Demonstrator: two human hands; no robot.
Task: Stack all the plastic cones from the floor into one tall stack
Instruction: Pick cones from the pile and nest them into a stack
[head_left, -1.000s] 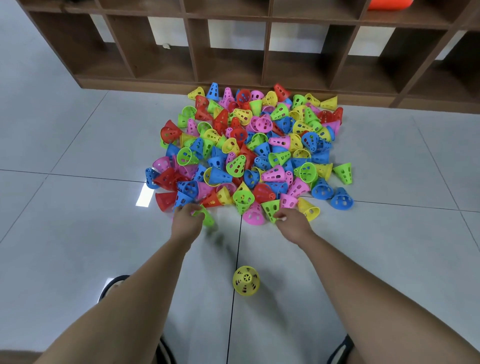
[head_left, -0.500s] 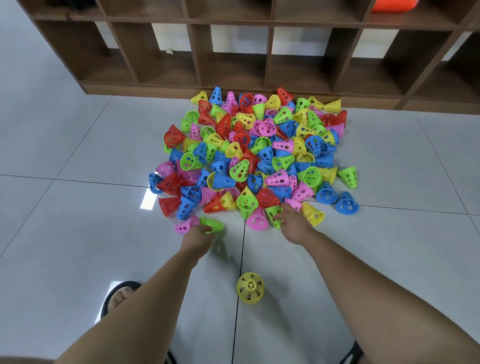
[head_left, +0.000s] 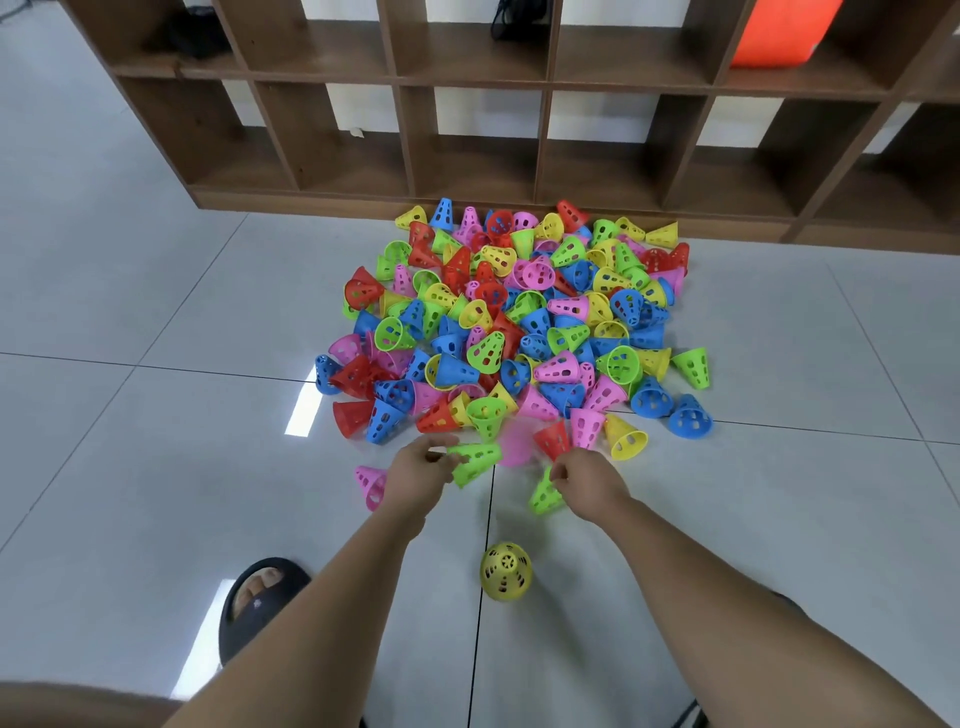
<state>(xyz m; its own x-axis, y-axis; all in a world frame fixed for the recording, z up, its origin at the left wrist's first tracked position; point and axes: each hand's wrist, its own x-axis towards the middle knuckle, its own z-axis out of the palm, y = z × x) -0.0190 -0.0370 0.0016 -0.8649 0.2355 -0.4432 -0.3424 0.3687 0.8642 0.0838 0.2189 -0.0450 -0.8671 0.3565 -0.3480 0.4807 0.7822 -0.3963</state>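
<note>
Currently each hand pinches one cone: the left hand (head_left: 423, 467) grips the left green cone (head_left: 475, 460), long axis nearly level and pointing toward the cone pile (head_left: 519, 322), while the right hand (head_left: 587, 475) grips the right green cone (head_left: 545, 493), tilted down toward the floor (head_left: 156, 467). The upright yellow cone (head_left: 505, 570) — the probable stack base — stands between the forearms, nearer the person than both hands and roughly midway between them. Either held cone probably needs turning upright, mouth down, before seating — the pile itself remains unstacked.
</note>
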